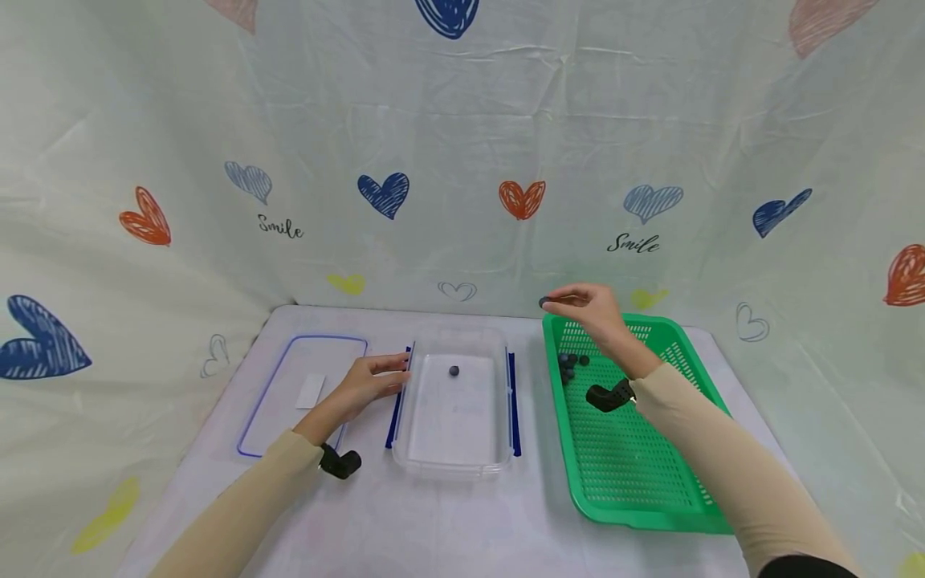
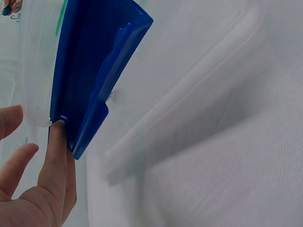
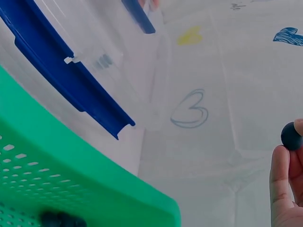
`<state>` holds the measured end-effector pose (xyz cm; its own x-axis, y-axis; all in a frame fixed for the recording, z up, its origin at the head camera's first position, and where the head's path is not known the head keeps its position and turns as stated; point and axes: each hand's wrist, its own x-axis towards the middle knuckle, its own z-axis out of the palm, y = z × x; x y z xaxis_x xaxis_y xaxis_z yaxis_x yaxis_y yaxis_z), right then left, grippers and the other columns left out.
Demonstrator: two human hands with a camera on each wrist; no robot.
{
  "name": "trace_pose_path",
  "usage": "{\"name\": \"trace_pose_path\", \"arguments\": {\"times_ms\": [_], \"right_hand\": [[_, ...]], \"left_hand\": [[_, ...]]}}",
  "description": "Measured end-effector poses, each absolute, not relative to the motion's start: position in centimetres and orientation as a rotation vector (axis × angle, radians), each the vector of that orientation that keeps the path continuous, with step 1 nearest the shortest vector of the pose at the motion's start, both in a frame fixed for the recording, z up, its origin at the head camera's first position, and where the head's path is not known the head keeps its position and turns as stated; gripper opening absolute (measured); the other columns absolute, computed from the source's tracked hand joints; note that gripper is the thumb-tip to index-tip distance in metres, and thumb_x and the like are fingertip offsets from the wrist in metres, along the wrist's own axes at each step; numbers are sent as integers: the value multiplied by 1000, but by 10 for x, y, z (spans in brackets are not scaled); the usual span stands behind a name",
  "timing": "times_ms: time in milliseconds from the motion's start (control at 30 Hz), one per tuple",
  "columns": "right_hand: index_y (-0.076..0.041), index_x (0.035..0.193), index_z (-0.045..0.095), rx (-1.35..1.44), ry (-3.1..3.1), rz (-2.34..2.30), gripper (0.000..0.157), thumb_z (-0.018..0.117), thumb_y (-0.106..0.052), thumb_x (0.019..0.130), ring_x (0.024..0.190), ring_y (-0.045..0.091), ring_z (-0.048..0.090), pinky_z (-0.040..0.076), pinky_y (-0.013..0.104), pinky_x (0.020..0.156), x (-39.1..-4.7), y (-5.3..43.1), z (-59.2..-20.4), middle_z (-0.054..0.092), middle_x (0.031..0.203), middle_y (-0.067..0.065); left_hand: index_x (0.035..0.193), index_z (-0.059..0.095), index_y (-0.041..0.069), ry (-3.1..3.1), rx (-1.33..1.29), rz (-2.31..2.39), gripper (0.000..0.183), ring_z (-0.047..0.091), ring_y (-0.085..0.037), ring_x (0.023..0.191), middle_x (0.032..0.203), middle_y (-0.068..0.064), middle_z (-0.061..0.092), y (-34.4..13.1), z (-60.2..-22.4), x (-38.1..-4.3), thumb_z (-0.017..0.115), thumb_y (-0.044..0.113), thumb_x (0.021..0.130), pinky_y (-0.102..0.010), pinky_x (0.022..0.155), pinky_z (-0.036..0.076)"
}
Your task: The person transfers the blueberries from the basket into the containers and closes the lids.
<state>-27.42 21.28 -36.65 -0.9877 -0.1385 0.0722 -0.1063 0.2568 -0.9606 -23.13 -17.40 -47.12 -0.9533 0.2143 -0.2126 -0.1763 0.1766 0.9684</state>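
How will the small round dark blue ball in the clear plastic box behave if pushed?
The dark blue ball would likely roll, being round; the walls of the clear plastic box should stop it. It's probably light: the right hand pinches a similar ball between fingertips.

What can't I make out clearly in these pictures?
Head view: part of the green basket, covered by the right sleeve.
Right wrist view: how many dark balls lie in it; they're blurred and meet the bottom edge.
Right wrist view: much of the right hand, cut off by the right edge.
Left wrist view: part of the left hand, cut off by the left edge.
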Motion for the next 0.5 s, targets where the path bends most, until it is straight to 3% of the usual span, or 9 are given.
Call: {"name": "trace_pose_path", "arguments": {"times_ms": [100, 300, 500], "right_hand": [[6, 117, 68, -249, 2479, -1871, 39, 80, -17, 87, 97, 13, 66, 56, 30, 87, -275, 208, -367, 68, 111, 7], [7, 115, 68, -265, 2435, -1906, 37, 80, -14, 86, 96, 15, 67, 48, 54, 101, -277, 196, -369, 69, 109, 7], [6, 113, 69, -299, 2450, -1882, 34, 80, -12, 86, 93, 14, 68, 54, 43, 96, -277, 187, -371, 70, 108, 10]], "left_hand": [[143, 51, 0, 2152, 28, 1838, 52, 59, -31, 121, 141, -25, 51, -174, -470, -231, 69, 7, 95, -32, 95, 55], [143, 51, -1, 2143, 33, 1851, 52, 61, -28, 118, 140, -26, 51, -174, -469, -230, 69, 6, 94, -31, 93, 55], [142, 51, -3, 2113, 49, 1889, 52, 64, -20, 110, 138, -27, 52, -174, -470, -230, 69, 4, 94, -30, 92, 56]]}}
